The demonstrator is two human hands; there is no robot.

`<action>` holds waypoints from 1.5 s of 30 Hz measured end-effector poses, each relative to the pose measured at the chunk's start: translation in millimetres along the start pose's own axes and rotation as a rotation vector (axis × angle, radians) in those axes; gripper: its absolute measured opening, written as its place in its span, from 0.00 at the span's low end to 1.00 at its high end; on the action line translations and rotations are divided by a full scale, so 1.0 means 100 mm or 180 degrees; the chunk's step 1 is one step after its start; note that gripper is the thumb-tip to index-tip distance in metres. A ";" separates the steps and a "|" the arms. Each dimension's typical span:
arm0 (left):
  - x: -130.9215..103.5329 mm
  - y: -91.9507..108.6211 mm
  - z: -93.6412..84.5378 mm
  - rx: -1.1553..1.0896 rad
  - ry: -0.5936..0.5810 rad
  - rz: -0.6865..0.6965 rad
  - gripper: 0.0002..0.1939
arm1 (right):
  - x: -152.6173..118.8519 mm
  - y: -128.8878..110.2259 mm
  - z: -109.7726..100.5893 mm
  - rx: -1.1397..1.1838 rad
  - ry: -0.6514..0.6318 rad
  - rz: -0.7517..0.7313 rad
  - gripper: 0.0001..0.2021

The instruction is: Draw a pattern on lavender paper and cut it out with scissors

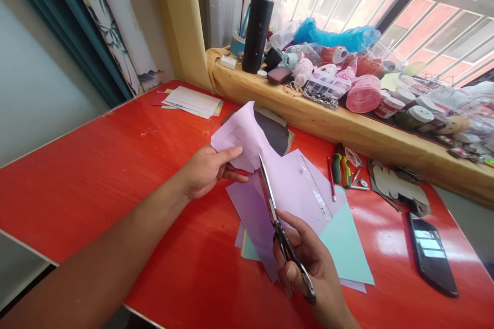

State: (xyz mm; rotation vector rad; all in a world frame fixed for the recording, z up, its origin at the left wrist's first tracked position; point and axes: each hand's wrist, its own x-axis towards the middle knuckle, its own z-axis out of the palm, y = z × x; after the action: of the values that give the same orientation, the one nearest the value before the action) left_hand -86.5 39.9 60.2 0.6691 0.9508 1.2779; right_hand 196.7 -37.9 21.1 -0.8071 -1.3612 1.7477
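My left hand (pixel 212 169) pinches a curled sheet of lilac paper (pixel 243 131) between thumb and fingers, above the red table. Faint drawn lines show on the paper near my thumb. In my right hand (pixel 304 257) is a pair of scissors (pixel 275 211), its handles wrapped by my fingers. The scissor blades point up and away from me, and their tips meet the lower edge of the lilac paper. Below lie stacked sheets of purple and mint-green paper (pixel 349 241). A clear ruler (pixel 314 187) rests on the lilac sheets.
Right of the stack are a pencil (pixel 331 179), pliers (pixel 341 167), grey cut-out pieces (pixel 399 185) and a black phone (pixel 431 254). Papers (pixel 193 101) lie at the back left. A cloth-covered sill (pixel 309 118) carries a black flask (pixel 259 25), jars and a blue bag (pixel 335 35).
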 end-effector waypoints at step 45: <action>-0.03 0.04 0.00 0.0177 0.0001 0.0119 0.15 | -0.01 0.02 0.01 0.0113 -0.0057 -0.0161 0.32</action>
State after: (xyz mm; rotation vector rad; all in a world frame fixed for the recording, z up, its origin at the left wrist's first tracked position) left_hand -88.1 38.2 64.4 0.7328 0.9809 1.2883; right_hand 195.9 -39.2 19.5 -0.7332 -1.3474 1.7387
